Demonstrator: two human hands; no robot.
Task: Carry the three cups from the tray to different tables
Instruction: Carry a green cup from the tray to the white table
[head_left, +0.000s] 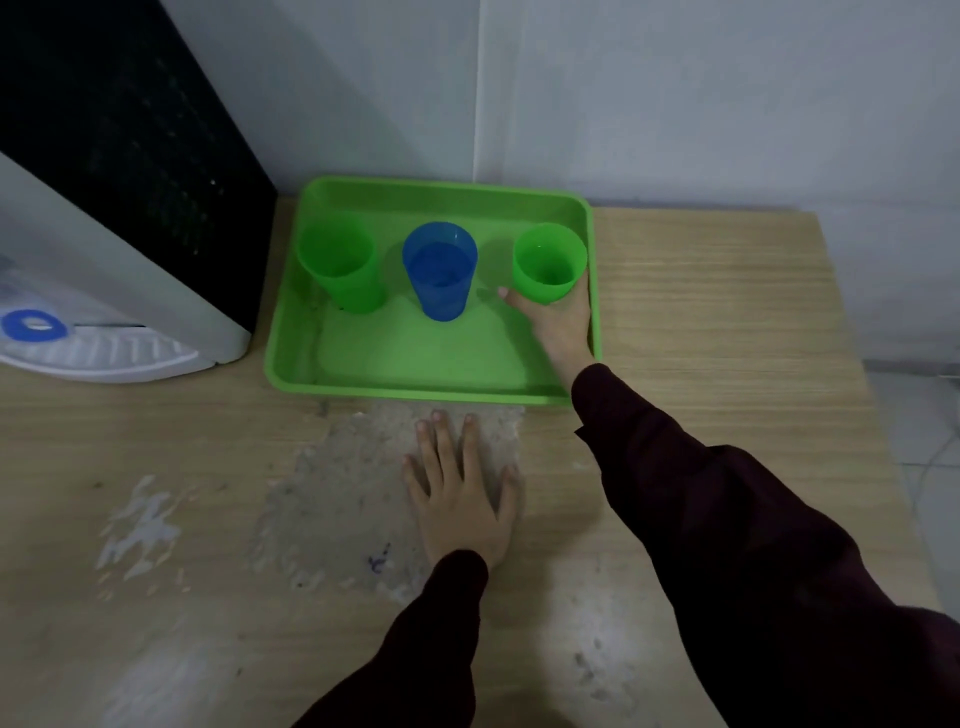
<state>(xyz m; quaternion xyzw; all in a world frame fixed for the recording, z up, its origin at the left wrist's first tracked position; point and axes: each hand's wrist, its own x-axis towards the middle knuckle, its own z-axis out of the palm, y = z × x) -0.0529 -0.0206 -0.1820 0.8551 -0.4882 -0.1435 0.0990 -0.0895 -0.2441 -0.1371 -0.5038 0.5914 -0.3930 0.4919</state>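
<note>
A green tray sits at the back of a wooden table, against the wall. Three cups stand upright in a row inside it: a green cup on the left, a blue cup in the middle and a second green cup on the right. My right hand reaches into the tray and wraps around the base of the right green cup, thumb on its left side. My left hand lies flat on the table just in front of the tray, fingers spread, holding nothing.
A white and black water dispenser stands at the left, touching the tray's left side. The tabletop is worn, with a scraped patch under my left hand. The table's right edge drops to a tiled floor.
</note>
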